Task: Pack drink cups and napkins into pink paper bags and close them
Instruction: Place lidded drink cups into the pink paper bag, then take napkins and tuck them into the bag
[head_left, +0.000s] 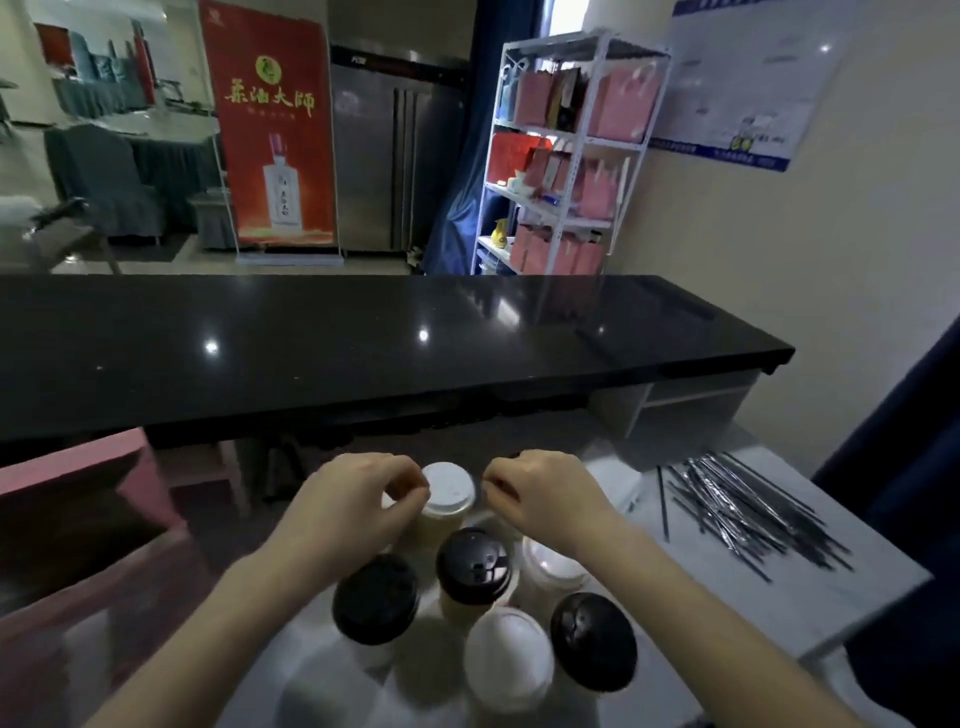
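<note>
White table (831, 597) holds three black-lidded cups (474, 564) and three white-lidded cups (508, 657).

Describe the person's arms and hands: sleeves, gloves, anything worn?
The left hand and right hand are ungloved. The left forearm and right forearm are bare down to the frame's lower edge, with no sleeve in view. No watch, bracelet or ring shows, though the picture is slightly blurred.

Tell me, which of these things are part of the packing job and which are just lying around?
Part of the job: the lidded drink cups, the pink paper bag on the left, the left hand and right hand over the cups.
Just lying about: the wrapped straws, black counter, red banner, metal shelf.
</note>
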